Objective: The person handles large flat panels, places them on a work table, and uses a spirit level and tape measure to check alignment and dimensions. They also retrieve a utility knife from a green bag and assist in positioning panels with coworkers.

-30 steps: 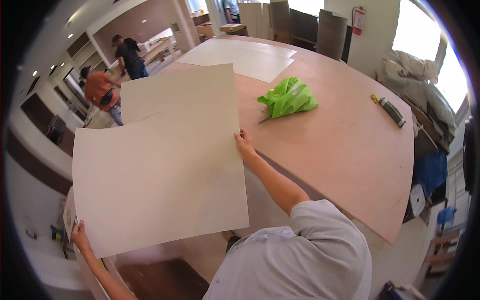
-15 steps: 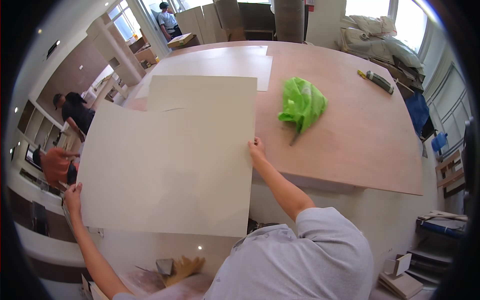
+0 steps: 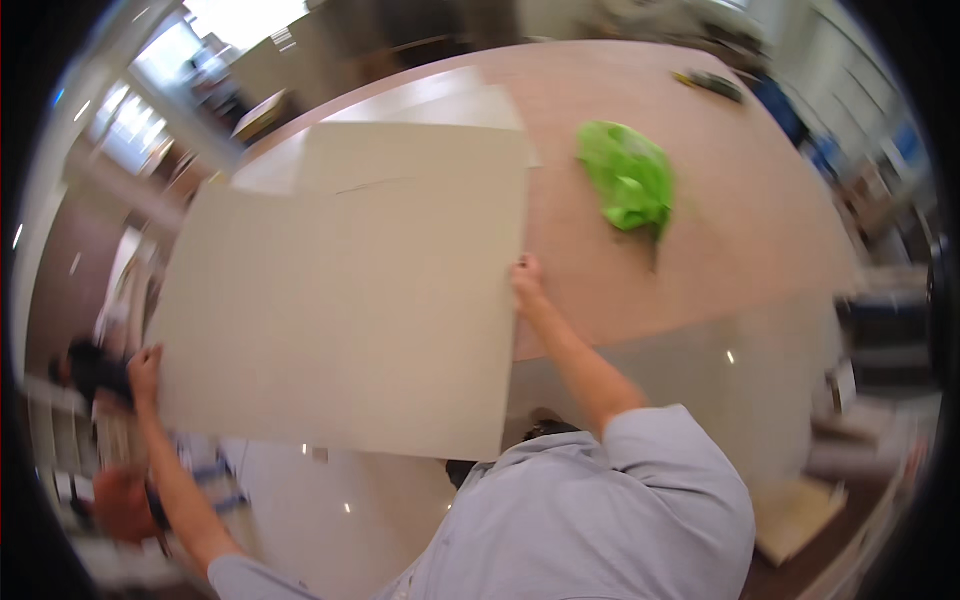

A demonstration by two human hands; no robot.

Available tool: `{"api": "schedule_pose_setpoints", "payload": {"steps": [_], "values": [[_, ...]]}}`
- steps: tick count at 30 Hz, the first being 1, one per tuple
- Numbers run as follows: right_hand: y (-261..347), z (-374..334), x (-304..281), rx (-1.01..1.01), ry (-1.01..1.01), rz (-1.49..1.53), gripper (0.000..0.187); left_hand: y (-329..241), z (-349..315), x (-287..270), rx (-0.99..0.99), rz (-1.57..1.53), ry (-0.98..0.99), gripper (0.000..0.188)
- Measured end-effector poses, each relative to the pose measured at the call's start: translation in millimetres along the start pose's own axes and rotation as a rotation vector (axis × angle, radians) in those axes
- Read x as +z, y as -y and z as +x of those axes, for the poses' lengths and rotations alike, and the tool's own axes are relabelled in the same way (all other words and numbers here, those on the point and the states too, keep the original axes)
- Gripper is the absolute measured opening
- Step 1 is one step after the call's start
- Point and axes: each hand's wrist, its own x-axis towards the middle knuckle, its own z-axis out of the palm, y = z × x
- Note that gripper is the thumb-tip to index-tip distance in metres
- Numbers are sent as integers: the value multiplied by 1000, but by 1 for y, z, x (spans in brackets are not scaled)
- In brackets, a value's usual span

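A large, thin off-white sheet (image 3: 345, 290) is held up in front of me, with a notch at its far left corner and a dark curved line near its far side. My left hand (image 3: 146, 377) grips the left edge, fingers closed. On the right edge, my right hand (image 3: 526, 280) is closed around the sheet's rim. Beyond it, paler white sheets (image 3: 415, 103) lie on the pinkish tabletop (image 3: 720, 210). To the right of the held sheet sits a crumpled bright green plastic bag (image 3: 630, 175), with a thin dark piece sticking out from under it.
A dark tool with a yellow end (image 3: 710, 86), possibly a utility knife, lies at the table's far right. One person in dark clothes (image 3: 97, 372) and another in orange (image 3: 127, 503) are at the left. A light board (image 3: 800, 515) lies at the lower right.
The view has swung and is blurred. Both hands still hold the sheet, which stands farther left of the green bag and has turned slightly against the table.
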Motion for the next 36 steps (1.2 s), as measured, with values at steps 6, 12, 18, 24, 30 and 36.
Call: {"api": "schedule_pose_setpoints", "payload": {"steps": [6, 12, 18, 24, 30, 36], "values": [[-50, -72, 65, -62, -161, 306, 29, 22, 202, 88, 260, -1, 69, 33], [-107, -207, 109, 49, -189, 485, 32, 9, 255, 188, 342, 455, 209, 39], [-141, -294, 108, 19, -305, 542, 28, -40, 242, 249, 328, 333, 331, 36], [-174, -345, 131, 188, -419, 837, 27, -78, 199, 264, 509, -111, 15, 50], [-190, -346, 209, 378, -269, 963, 22, 26, -58, 212, 288, -807, 1712, 25], [-148, -378, 277, 760, 577, 514, 29, 36, -236, 232, -727, -1337, 1594, 44]]}}
